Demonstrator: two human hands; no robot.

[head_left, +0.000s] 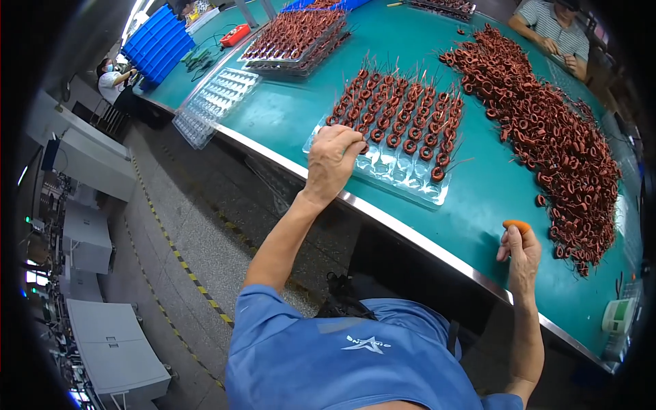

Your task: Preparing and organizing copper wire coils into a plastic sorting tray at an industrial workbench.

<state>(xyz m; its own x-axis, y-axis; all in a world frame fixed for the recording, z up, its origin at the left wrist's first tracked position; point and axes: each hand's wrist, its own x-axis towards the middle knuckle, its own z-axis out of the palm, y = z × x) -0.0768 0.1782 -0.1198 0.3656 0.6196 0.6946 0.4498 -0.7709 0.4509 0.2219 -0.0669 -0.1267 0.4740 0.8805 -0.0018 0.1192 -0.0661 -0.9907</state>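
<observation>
A clear plastic tray (437,195) lies before me, holding rows of red wire-wound ring coils (389,113) with their leads sticking up. Its front pockets hold no coils. My left hand (331,160) reaches over the tray's near left part, fingers pinched together at a ring coil (364,147) that they partly hide. My right hand (522,260) hovers above the green table's near edge, to the right of the tray. Its fingers are curled, and an orange finger cot (516,225) seems to cover one fingertip; whatever lies between the fingers is hidden.
A long heap of loose ring coils (553,150) spreads along the right side of the table (471,236). Stacked full trays (297,37) stand at the far left, near vacant trays (219,96) overhanging the edge. A white-green tub (618,316) sits at right. A co-worker (557,31) sits opposite.
</observation>
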